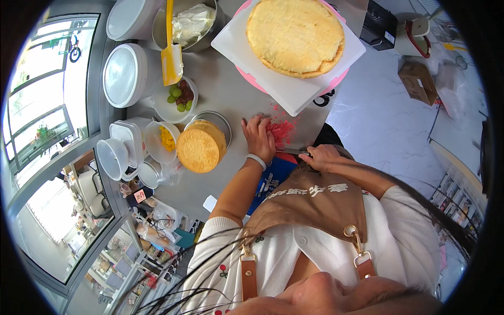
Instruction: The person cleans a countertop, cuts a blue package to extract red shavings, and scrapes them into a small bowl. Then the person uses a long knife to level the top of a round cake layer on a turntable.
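Note:
My left hand (pixel 258 136) lies palm down on the steel table (pixel 244 106). Its fingers are spread at the edge of a pile of finely chopped red pieces (pixel 280 132); what is beneath the palm is hidden. In my right hand (pixel 323 156) is the handle of a knife (pixel 292 151). The blade points left, along the near side of the red pile. Beyond both hands, a round pale-yellow cake layer (pixel 295 37) rests on white paper (pixel 293 96) over a pink round board (pixel 341 82). Left of my left hand stands a stack of round sponge cakes (pixel 199 151).
Along the left are a bowl of grapes (pixel 173 104), a bowl of diced yellow fruit (pixel 159 145) and lidded tubs (pixel 122 75). A yellow-handled spatula (pixel 171 65) lies across a metal bowl of white cream (pixel 218 29). Black scissor handles (pixel 323 99) protrude beneath the paper. A brown bag (pixel 417 80) is at right.

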A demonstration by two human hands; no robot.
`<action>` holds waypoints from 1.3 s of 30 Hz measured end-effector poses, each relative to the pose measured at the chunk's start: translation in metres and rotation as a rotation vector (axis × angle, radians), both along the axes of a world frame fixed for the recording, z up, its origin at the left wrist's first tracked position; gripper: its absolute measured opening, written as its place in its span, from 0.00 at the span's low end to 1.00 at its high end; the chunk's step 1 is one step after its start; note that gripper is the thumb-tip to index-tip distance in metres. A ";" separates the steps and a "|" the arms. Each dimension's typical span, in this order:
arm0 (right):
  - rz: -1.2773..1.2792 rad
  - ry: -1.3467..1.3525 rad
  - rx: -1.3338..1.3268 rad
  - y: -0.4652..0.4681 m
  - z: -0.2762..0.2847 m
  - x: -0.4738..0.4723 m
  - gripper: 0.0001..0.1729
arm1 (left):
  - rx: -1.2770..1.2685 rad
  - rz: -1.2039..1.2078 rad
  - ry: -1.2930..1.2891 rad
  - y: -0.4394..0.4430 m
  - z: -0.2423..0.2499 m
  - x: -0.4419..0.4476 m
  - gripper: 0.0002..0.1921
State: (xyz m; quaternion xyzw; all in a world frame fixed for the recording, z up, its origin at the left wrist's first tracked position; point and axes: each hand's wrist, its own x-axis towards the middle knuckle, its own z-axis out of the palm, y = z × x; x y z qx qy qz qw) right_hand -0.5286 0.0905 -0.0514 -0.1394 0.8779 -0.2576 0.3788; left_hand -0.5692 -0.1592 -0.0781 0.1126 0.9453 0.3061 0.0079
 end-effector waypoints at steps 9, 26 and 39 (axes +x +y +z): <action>0.002 -0.021 -0.134 0.012 0.023 -0.010 0.31 | 0.089 0.287 0.105 -0.006 0.053 0.067 0.43; 0.184 0.124 -0.433 -0.026 -0.016 0.019 0.40 | -0.455 0.312 -0.564 0.016 0.079 0.135 0.80; 0.294 0.214 -0.769 -0.054 0.089 0.006 0.31 | -0.110 0.487 0.095 -0.001 0.084 0.180 0.80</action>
